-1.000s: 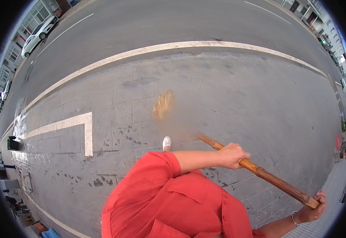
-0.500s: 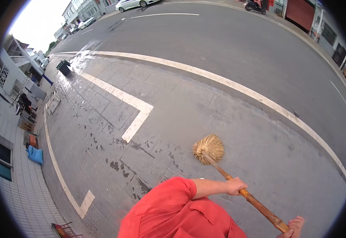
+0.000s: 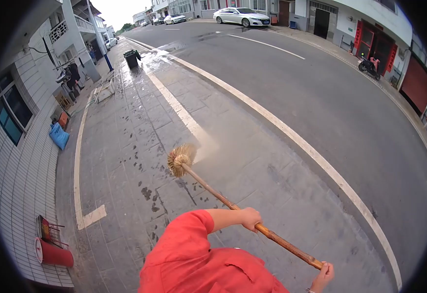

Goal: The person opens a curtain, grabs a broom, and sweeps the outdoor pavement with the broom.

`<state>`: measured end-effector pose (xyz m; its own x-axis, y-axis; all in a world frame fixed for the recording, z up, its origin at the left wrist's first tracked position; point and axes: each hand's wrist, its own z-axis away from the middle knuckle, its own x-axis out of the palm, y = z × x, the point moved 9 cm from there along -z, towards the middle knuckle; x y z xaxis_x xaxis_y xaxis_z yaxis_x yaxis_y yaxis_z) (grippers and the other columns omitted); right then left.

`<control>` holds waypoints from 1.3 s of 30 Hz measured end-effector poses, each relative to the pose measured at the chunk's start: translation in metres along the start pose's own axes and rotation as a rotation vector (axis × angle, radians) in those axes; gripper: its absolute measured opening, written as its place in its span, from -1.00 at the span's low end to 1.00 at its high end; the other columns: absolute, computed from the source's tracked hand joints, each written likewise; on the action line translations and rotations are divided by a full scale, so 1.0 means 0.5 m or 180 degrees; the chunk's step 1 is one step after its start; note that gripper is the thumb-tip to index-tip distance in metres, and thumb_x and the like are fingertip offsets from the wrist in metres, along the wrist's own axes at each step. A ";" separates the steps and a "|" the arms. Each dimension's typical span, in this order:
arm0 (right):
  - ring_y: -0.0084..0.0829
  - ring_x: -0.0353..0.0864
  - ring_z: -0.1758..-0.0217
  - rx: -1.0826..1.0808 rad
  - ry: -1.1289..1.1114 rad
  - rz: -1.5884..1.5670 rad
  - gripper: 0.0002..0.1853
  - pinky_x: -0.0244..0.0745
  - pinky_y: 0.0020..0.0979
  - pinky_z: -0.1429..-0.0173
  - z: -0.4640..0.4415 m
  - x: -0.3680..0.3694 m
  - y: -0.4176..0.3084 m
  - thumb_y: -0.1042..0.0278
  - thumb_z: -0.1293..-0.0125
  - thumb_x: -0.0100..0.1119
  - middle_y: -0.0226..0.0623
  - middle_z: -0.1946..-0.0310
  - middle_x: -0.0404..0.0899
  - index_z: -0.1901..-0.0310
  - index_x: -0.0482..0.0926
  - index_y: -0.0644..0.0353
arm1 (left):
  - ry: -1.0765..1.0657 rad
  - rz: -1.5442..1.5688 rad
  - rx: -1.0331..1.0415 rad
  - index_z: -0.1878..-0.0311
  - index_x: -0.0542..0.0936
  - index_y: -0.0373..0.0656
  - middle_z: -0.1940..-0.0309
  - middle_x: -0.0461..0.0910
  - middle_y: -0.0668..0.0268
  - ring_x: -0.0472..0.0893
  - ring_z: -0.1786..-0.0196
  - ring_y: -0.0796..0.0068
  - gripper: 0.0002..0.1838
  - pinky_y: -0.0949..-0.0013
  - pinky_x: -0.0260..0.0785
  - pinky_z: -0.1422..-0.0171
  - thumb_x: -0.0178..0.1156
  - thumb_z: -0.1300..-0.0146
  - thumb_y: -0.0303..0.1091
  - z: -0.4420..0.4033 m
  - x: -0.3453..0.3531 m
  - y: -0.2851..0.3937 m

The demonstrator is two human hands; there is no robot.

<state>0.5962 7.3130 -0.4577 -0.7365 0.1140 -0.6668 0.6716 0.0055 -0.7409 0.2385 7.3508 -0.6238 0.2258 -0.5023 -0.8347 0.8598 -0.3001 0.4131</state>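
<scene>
My left hand [image 3: 251, 219] is closed around the middle of the wooden handle of a straw broom [image 3: 178, 161]. Lower right, my right hand [image 3: 325, 273] grips the top end of the same handle. The round, pale straw head is on the grey paving, left of centre and ahead of my body, beside a white painted line [image 3: 174, 105]. A hazy tan cloud of dust [image 3: 208, 145] hangs just right of the bristles, partly veiling the line's near end. My red sleeve and shirt [image 3: 213, 266] fill the bottom of the view.
A dark wheeled bin [image 3: 131, 58] stands on wet paving ahead. Along the left wall are a blue sack [image 3: 58, 136], a red bucket [image 3: 54, 253] and a folded chair [image 3: 48, 229]. To the right, a kerb line [image 3: 291, 133] borders the road, with a white car [image 3: 242, 17] across it.
The broom head has swung left across the paving, and dust now shows beside it. Both hands have moved left with the handle. The view has turned right and tilted up.
</scene>
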 end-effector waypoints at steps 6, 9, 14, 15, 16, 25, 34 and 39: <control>-0.40 0.39 0.30 -0.0556 0.1512 -0.0466 -0.75 0.33 -0.40 0.12 0.006 -0.376 0.109 0.36 -0.48 -0.17 -0.32 0.42 0.40 0.38 0.35 0.27 | 0.0491 0.0529 0.0908 0.40 0.61 -0.07 0.52 0.61 0.14 0.62 0.35 0.01 -0.67 0.01 0.43 0.26 0.33 -0.05 0.01 -0.157 -0.052 0.379; -0.38 0.40 0.31 -0.0779 0.2147 -0.0502 -0.79 0.34 -0.35 0.12 0.081 -0.598 0.145 0.37 -0.44 -0.17 -0.28 0.44 0.40 0.35 0.36 0.24 | 0.0606 0.0911 0.1495 0.48 0.54 -0.11 0.58 0.57 0.15 0.59 0.42 -0.01 -0.67 0.00 0.39 0.34 0.35 -0.04 -0.05 -0.237 -0.028 0.615; -0.26 0.49 0.36 -0.1276 0.3287 0.0783 -0.81 0.44 -0.27 0.17 0.275 -0.919 0.107 0.41 -0.38 -0.10 -0.16 0.45 0.46 0.35 0.46 0.26 | 0.0508 0.1588 0.2823 0.53 0.45 -0.15 0.65 0.51 0.17 0.55 0.46 -0.02 -0.67 0.00 0.34 0.40 0.37 0.00 -0.16 -0.323 0.005 1.021; -0.23 0.53 0.39 -0.1447 0.3389 0.1280 -0.82 0.48 -0.26 0.21 0.293 -0.923 0.049 0.39 -0.37 -0.05 -0.15 0.46 0.50 0.34 0.51 0.25 | 0.0438 0.1644 0.2988 0.52 0.45 -0.15 0.64 0.52 0.17 0.55 0.45 -0.03 -0.68 0.00 0.34 0.39 0.37 0.00 -0.16 -0.349 0.023 1.078; -0.21 0.57 0.42 -0.1560 0.3463 0.1858 -0.82 0.52 -0.25 0.25 0.306 -0.932 0.006 0.37 -0.37 0.00 -0.14 0.47 0.54 0.32 0.56 0.24 | 0.0305 0.1740 0.3200 0.51 0.45 -0.15 0.63 0.52 0.17 0.55 0.44 -0.03 -0.68 0.01 0.35 0.38 0.37 0.01 -0.17 -0.384 0.053 1.164; -0.27 0.37 0.50 -0.1608 0.1439 0.2047 -0.83 0.39 -0.14 0.20 0.073 -0.704 0.152 0.34 -0.23 -0.07 -0.20 0.57 0.38 0.46 0.37 0.22 | -0.0466 0.1300 0.3027 0.40 0.49 -0.08 0.42 0.60 0.21 0.60 0.21 0.03 -0.67 0.08 0.41 0.19 0.41 -0.04 -0.10 -0.727 0.306 1.214; -0.30 0.38 0.55 -0.1656 0.1734 0.0583 -0.80 0.41 -0.14 0.21 -0.148 -0.686 0.241 0.33 -0.22 -0.06 -0.25 0.64 0.37 0.52 0.34 0.20 | -0.0191 0.1226 0.1991 0.39 0.48 -0.06 0.44 0.60 0.27 0.61 0.25 0.12 -0.71 0.12 0.31 0.04 0.35 -0.09 -0.11 -0.770 0.148 0.877; -0.20 0.53 0.48 -0.1237 0.0472 -0.0348 -0.94 0.46 -0.24 0.29 -0.390 -0.321 0.297 0.50 -0.14 0.06 -0.20 0.57 0.51 0.45 0.48 0.27 | 0.0129 0.0654 0.0766 0.38 0.50 -0.03 0.43 0.62 0.27 0.63 0.23 0.12 -0.74 0.09 0.33 0.08 0.34 -0.06 -0.12 -0.800 0.132 0.355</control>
<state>0.8299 7.4894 -0.4448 -0.8044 0.2334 -0.5463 0.5917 0.3960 -0.7021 0.5895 7.5887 -0.7513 0.4058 -0.5410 -0.7366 0.6624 -0.3813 0.6449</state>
